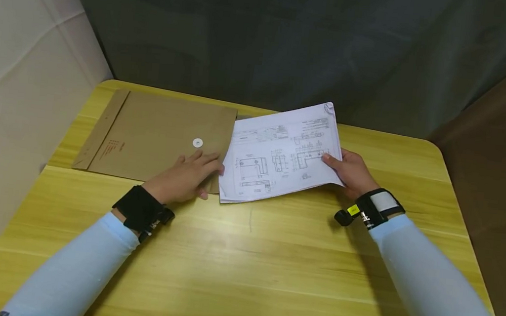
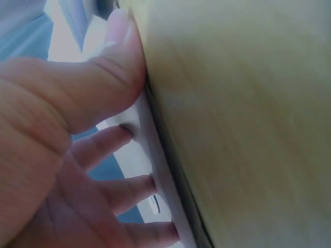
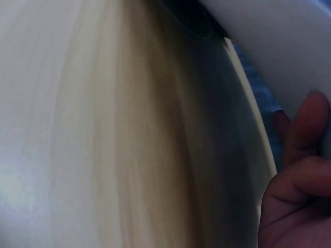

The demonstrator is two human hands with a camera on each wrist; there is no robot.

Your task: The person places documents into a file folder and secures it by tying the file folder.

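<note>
One brown envelope (image 1: 159,136) flat on the yellow worktop (image 1: 243,259), toward the far left corner, flap end to the left, with one white round button (image 1: 197,143) near its right edge. One stack of white sheets (image 1: 281,153) printed with technical drawings, tilted, its left edge meeting the envelope's right edge, its near left corner low over the worktop. Exact sheet count impossible to tell.

Two hands in view. Left hand (image 1: 185,177) laid on the envelope's near right corner, fingers (image 1: 207,161) straight and slightly spread, tips beside the stack's left edge; from the left wrist view, thumb and fingers (image 2: 111,142) against a pale edge just beside the wood surface. Right hand (image 1: 351,172) gripping the stack's right edge, thumb on top of the sheets, remaining fingers underneath and hidden in the head view; from the right wrist view, curled fingers (image 3: 305,124) against the white paper (image 3: 289,46).

Two black wrist straps, one per arm, and two light blue sleeves.
</note>
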